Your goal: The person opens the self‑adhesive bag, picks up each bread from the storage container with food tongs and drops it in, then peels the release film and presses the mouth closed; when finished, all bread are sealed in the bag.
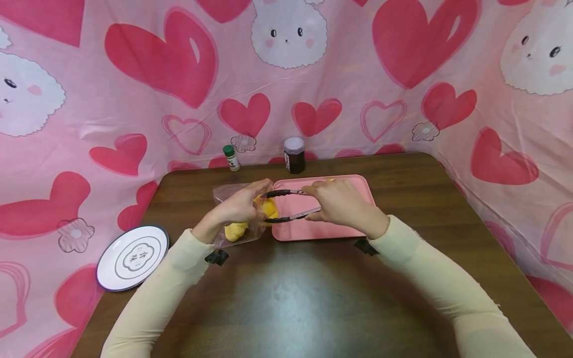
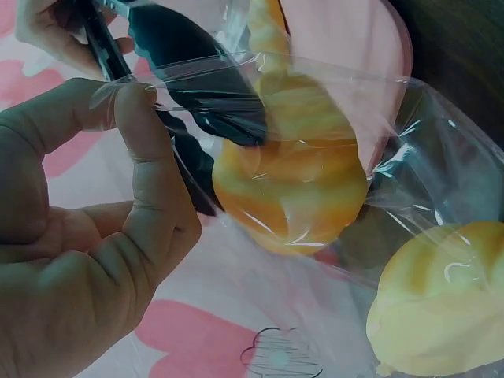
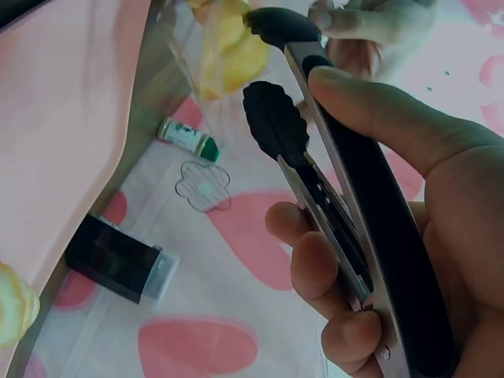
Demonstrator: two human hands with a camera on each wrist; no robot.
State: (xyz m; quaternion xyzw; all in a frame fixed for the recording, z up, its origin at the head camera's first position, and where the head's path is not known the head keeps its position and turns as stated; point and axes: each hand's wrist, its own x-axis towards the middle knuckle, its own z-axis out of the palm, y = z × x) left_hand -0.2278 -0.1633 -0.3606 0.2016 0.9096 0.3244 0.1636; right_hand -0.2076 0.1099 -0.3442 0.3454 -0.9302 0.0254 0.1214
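My left hand [image 1: 239, 205] pinches the rim of a clear plastic bag [image 1: 221, 191] between thumb and finger. In my right hand [image 1: 342, 205] are black-and-silver tongs [image 3: 394, 244], gripped round their arms. The tongs' black tips reach to the bag's mouth, where a golden bread roll [image 2: 295, 181] shows behind the clear film. In the left wrist view one tip overlaps this roll; whether the tongs still clamp it is unclear. A second, paler bread roll [image 2: 441, 299] lies lower in the bag. Beside the bag is a pink tray [image 1: 297, 204].
A white plate [image 1: 118, 256] with a dark rim sits at the table's left edge. Towards the back stand a green-capped shaker bottle [image 1: 232, 159] and a dark jar [image 1: 294, 158]. Another bread piece [image 3: 14, 303] lies on the tray, mostly hidden by my right hand in the head view.
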